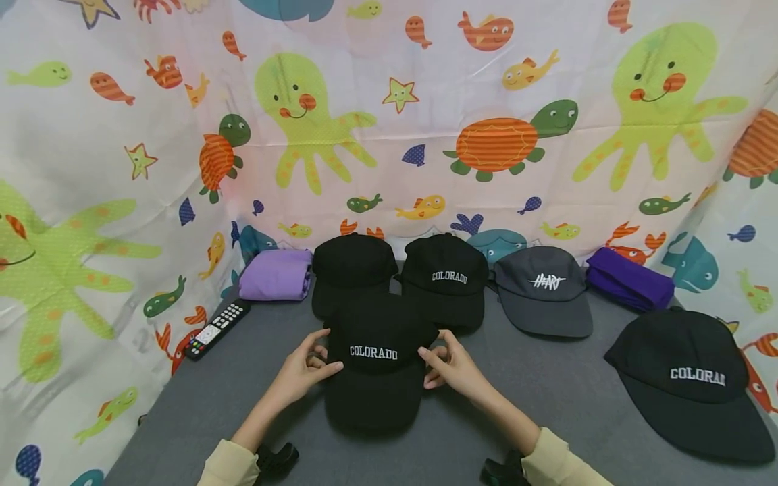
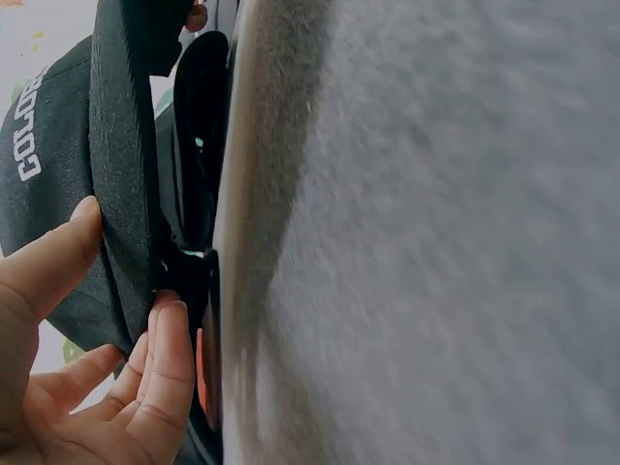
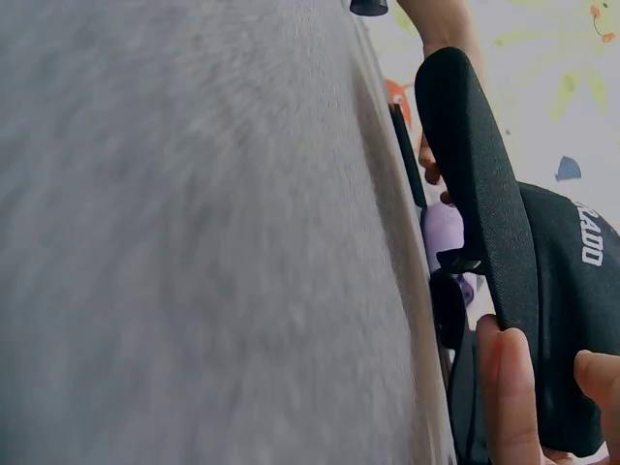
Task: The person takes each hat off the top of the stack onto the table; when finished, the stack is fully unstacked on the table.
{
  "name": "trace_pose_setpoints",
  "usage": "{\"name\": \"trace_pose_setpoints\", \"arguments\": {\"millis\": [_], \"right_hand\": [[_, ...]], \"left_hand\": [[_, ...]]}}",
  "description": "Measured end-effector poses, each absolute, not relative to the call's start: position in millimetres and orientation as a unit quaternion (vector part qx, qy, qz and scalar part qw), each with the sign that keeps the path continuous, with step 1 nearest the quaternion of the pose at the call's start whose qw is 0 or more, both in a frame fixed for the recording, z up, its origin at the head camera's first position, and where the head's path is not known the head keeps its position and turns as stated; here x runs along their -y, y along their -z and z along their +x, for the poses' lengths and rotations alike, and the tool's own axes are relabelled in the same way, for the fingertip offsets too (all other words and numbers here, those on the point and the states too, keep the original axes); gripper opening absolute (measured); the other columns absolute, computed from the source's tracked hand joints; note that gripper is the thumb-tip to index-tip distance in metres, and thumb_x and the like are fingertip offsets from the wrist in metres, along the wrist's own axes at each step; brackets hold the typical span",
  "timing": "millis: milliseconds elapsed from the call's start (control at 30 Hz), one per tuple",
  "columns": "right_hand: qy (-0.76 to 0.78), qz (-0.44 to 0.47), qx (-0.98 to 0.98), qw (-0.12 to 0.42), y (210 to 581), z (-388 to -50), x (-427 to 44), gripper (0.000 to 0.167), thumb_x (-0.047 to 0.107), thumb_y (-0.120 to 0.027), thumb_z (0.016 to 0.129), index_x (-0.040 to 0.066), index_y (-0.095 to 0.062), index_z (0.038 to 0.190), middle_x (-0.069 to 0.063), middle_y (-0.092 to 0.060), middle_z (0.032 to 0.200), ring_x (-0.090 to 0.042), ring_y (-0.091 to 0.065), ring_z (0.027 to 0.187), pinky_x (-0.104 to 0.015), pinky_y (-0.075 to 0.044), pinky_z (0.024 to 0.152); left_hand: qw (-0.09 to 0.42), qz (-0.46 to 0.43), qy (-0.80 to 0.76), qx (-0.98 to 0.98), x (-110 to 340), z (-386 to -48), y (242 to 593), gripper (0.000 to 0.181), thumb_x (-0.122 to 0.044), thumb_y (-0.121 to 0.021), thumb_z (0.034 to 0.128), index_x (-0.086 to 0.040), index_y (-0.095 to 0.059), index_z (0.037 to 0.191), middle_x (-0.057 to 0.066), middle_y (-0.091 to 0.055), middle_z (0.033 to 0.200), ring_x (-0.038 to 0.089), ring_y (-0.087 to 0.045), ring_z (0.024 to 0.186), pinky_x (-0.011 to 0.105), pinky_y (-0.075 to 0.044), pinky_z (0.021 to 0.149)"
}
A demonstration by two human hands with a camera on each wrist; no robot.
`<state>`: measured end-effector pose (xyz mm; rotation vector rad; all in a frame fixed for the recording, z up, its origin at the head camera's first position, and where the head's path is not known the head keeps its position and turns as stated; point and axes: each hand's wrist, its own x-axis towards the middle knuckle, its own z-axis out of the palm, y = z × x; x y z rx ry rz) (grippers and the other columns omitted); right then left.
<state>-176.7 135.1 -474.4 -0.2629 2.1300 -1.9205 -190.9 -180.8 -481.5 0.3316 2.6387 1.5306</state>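
A black cap with white COLORADO lettering (image 1: pixel 373 395) is held by both hands in front of the back row, its brim toward the person. The left hand (image 1: pixel 304 368) pinches its left side; in the left wrist view the thumb lies on the cap (image 2: pixel 60 160) and the fingers are under the brim edge. Its right side is pinched by the right hand (image 1: pixel 456 368); the right wrist view shows fingers (image 3: pixel 513 387) beneath the brim and the thumb on the cap (image 3: pixel 572 320). The brim stands a little above the grey surface in both wrist views.
Along the back of the grey table (image 1: pixel 535 418) are a lilac folded cloth (image 1: pixel 276 275), two black caps (image 1: pixel 354 263) (image 1: pixel 446 270), a grey cap (image 1: pixel 543 290) and a purple cloth (image 1: pixel 630 278). A remote (image 1: pixel 217 329) lies left; another COLORADO cap (image 1: pixel 687 385) lies right.
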Motion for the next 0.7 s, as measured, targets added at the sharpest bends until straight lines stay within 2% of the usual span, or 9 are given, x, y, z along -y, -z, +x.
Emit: {"name": "trace_pose_setpoints", "arguments": {"millis": [200,333,500,700], "right_hand": [[0.667,-0.102,-0.723,0.149,481,-179,-121,0.043,0.027,-0.055,0.094,0.005,-0.031,0.123,-0.014,-0.06,0.083,-0.035,-0.066,0.064,-0.04,-0.056,0.061],[0.673,-0.112,-0.712,0.167,474,-174,-111,0.04,0.022,-0.054,0.095,0.002,-0.032,0.123,-0.017,-0.06,0.08,-0.039,-0.064,0.065,-0.043,-0.056,0.062],[0.675,-0.121,-0.706,0.179,461,-167,-96,0.039,0.019,-0.053,0.095,0.0,-0.032,0.122,-0.021,-0.06,0.081,-0.043,-0.063,0.067,-0.045,-0.055,0.064],[0.681,-0.136,-0.694,0.189,462,-164,-79,0.04,0.019,-0.053,0.096,-0.001,-0.032,0.124,-0.024,-0.059,0.086,-0.047,-0.062,0.072,-0.047,-0.055,0.066]], "left_hand": [[0.039,0.09,-0.495,-0.863,196,-182,484,0.07,-0.029,-0.074,0.0786,-0.016,-0.04,0.138,0.009,-0.053,0.094,0.011,-0.057,0.065,0.026,-0.045,0.054],[0.059,0.063,-0.497,-0.864,207,-177,484,0.071,-0.03,-0.075,0.0777,-0.02,-0.039,0.138,0.009,-0.053,0.096,0.011,-0.057,0.066,0.025,-0.044,0.054],[0.073,0.046,-0.493,-0.866,221,-170,485,0.071,-0.028,-0.073,0.0799,-0.018,-0.037,0.139,0.011,-0.053,0.1,0.013,-0.058,0.07,0.025,-0.044,0.056],[0.078,0.035,-0.48,-0.873,242,-164,488,0.07,-0.03,-0.072,0.0809,-0.018,-0.036,0.139,0.01,-0.054,0.099,0.013,-0.06,0.073,0.025,-0.046,0.06]]}}
